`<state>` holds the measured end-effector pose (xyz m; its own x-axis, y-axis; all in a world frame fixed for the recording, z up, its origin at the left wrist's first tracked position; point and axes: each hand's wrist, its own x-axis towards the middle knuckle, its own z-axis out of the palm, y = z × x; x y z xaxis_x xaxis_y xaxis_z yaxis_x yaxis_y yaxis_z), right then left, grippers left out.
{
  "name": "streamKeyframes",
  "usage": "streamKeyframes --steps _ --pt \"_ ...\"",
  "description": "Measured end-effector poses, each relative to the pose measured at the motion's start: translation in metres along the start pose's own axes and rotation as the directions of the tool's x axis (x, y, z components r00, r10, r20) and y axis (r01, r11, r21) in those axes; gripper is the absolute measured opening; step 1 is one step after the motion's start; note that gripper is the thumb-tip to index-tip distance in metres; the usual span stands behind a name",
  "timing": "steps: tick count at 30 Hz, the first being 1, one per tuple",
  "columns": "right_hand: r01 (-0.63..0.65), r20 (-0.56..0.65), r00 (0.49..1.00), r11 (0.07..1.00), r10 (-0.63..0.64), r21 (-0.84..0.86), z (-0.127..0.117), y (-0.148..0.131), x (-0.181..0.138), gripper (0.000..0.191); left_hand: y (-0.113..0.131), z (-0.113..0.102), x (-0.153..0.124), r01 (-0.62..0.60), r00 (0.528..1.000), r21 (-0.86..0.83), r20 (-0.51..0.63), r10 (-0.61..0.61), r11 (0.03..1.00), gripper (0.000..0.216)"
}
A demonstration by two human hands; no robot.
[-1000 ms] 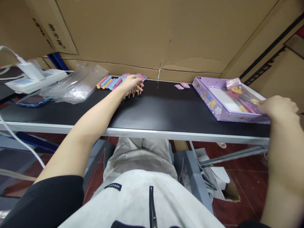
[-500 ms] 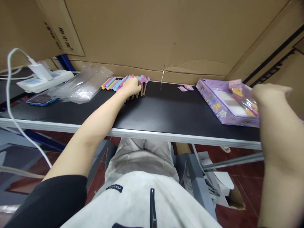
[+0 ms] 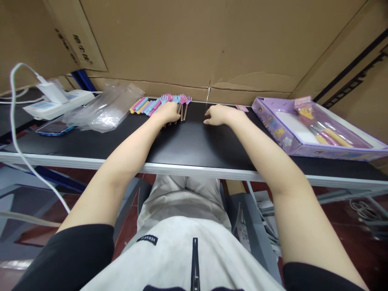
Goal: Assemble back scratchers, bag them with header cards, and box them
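Note:
My left hand (image 3: 167, 113) rests at the back of the black table (image 3: 194, 141), fingers curled over a row of small pastel claw-headed sticks (image 3: 178, 100). Beside them lie several pink, blue and yellow handles (image 3: 142, 105). My right hand (image 3: 216, 115) lies on the tabletop just right of the sticks, fingers loosely bent toward them, with nothing visibly in it. A purple toy box (image 3: 315, 131) with packed items under clear film sits at the far right, apart from both hands.
Crumpled clear plastic bags (image 3: 104, 107) lie left of the sticks. Further left are a white power strip with charger (image 3: 57, 99) and a phone (image 3: 53, 127). A small pink tag (image 3: 241, 108) lies near the box. Cardboard (image 3: 194, 44) walls the back.
My right hand has left the purple box and swung left, landing on the table beside the sticks. My left hand has stayed on the sticks.

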<state>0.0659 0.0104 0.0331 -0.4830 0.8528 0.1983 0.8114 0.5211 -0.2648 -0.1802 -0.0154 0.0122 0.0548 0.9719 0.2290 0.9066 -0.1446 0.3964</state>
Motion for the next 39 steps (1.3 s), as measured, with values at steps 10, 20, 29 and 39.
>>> streamKeyframes --steps 10,20,29,39 --pt "0.070 0.142 0.990 0.906 -0.012 -0.417 -0.001 -0.060 -0.050 0.045 0.030 -0.010 -0.018 0.038 0.994 0.301 0.090 -0.068 0.953 0.048" --pt "0.089 0.033 0.996 0.928 -0.083 -0.363 0.007 -0.056 -0.046 0.053 0.023 -0.010 -0.011 0.053 0.998 0.056 -0.048 -0.050 0.997 0.019" --pt "0.096 -0.154 0.974 0.921 -0.164 -0.377 0.019 -0.026 -0.033 0.056 0.028 -0.001 -0.012 -0.317 0.944 -0.247 0.010 0.329 0.916 0.012" --pt "0.067 -0.152 0.980 0.937 -0.126 -0.344 0.009 -0.026 -0.029 0.036 0.005 -0.015 0.004 -0.277 0.949 -0.301 -0.236 0.210 0.912 0.014"
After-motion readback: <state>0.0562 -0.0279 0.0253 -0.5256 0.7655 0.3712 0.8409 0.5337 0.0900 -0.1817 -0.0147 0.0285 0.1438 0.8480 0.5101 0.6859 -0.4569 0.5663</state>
